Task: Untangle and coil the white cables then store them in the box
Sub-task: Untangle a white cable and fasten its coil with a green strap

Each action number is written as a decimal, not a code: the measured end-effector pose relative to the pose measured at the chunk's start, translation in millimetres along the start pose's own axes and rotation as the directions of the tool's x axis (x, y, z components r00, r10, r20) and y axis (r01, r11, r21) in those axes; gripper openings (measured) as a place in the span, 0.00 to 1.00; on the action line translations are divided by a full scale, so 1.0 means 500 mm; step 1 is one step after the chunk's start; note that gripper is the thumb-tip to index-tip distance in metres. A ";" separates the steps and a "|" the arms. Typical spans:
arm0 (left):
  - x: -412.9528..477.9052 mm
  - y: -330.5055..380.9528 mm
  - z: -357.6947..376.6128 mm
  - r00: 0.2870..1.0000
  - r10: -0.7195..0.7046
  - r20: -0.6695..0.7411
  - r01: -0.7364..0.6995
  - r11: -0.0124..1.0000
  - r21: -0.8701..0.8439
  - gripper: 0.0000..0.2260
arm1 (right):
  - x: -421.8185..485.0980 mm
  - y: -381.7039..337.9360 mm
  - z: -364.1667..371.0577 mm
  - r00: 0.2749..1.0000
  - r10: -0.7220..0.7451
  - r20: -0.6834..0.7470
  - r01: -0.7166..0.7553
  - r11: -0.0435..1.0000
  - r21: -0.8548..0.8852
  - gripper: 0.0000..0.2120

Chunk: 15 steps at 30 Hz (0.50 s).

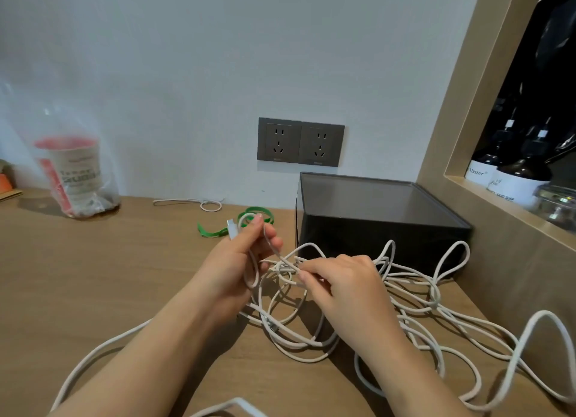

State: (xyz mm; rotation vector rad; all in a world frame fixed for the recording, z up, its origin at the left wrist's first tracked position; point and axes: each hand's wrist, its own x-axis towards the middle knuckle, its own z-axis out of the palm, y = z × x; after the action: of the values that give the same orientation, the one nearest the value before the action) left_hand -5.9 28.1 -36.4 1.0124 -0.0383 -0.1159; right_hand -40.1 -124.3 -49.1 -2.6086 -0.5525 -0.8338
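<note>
A tangle of white cables (414, 310) sprawls over the wooden desk in front of the dark box (374, 229), which stands at the back right with its lid on. My left hand (240, 260) grips a loop of white cable, and a white plug end sticks up beside its fingertips. My right hand (346, 282) pinches a strand at a knot between the two hands. Loose loops trail off to the right and toward the lower left.
A green strap (218, 229) lies behind my left hand. A thin white cord (199, 203) rests near the wall. A plastic bag with a cup (74, 173) stands at the back left. Wall sockets (300, 142) sit above the box; a shelf with bottles (511, 173) is at right.
</note>
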 end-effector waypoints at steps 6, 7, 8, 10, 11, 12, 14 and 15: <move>0.001 0.015 -0.002 0.999 -0.036 -0.037 0.022 0.951 -0.308 0.17 | 0.001 0.018 -0.005 0.982 0.125 -0.140 -0.146 0.977 -0.154 0.21; 0.001 0.017 -0.002 0.998 -0.038 -0.047 0.020 0.939 -0.343 0.18 | 0.002 0.021 -0.006 0.978 0.142 -0.153 -0.167 0.971 -0.170 0.22; 0.002 0.020 -0.003 0.997 -0.039 -0.061 0.014 0.929 -0.370 0.18 | 0.003 0.025 -0.009 0.973 0.160 -0.169 -0.190 0.966 -0.177 0.22; 0.005 0.023 -0.007 0.995 -0.047 -0.093 0.007 0.919 -0.394 0.18 | 0.007 0.034 -0.016 0.958 0.203 -0.203 -0.241 0.952 -0.188 0.24; 0.007 0.024 -0.008 0.993 -0.055 -0.103 0.009 0.917 -0.398 0.18 | 0.008 0.039 -0.022 0.951 0.226 -0.213 -0.267 0.945 -0.189 0.25; 0.007 0.025 -0.009 0.992 -0.063 -0.105 0.015 0.915 -0.404 0.18 | 0.008 0.043 -0.026 0.945 0.246 -0.215 -0.287 0.940 -0.184 0.28; 0.006 0.026 -0.006 0.992 -0.071 -0.100 0.023 0.909 -0.416 0.20 | 0.008 0.047 -0.030 0.942 0.278 -0.186 -0.310 0.935 -0.175 0.32; 0.004 0.027 -0.005 0.993 -0.065 -0.102 0.017 0.910 -0.414 0.21 | 0.008 0.046 -0.030 0.943 0.288 -0.166 -0.315 0.934 -0.170 0.33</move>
State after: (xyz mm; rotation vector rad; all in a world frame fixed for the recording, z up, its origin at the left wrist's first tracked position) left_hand -2.8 36.8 -26.3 0.5937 0.1084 -0.0990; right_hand -33.5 -149.7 -40.1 -2.6846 -0.0257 -0.9960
